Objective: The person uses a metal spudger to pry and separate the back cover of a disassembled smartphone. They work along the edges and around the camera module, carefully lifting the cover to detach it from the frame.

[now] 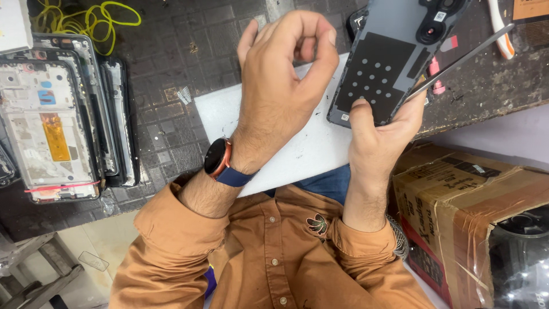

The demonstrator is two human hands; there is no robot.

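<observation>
Your right hand (380, 134) grips a phone back cover (389, 57) at its lower end, thumb pressed flat on the cover's inner face against the black panel with its grid of pale dots, the other fingers wrapped behind and out of sight. The cover is tilted up from the bench, inner side toward you, with the camera cutouts at its far end. A thin dark panel (463, 60) juts out from under the same grip, slanting up to the right; whether it is touched by your fingers cannot be told. Your left hand (283, 86) holds nothing: the fingers are curled inward, the thumb tip close to the forefinger, hovering just left of the cover without touching it. A round watch with an orange rim and blue strap (220, 160) sits on that wrist, above a rust-brown shirt sleeve (171, 234). Beneath both hands lies a white sheet (303, 151) on a dark, scuffed bench (166, 63). At the left of the bench rests a stack of stripped phone frames (63, 120), with a tangle of yellow cord (86, 20) beyond them. A taped cardboard box (463, 200) stands below the bench edge at your right.
</observation>
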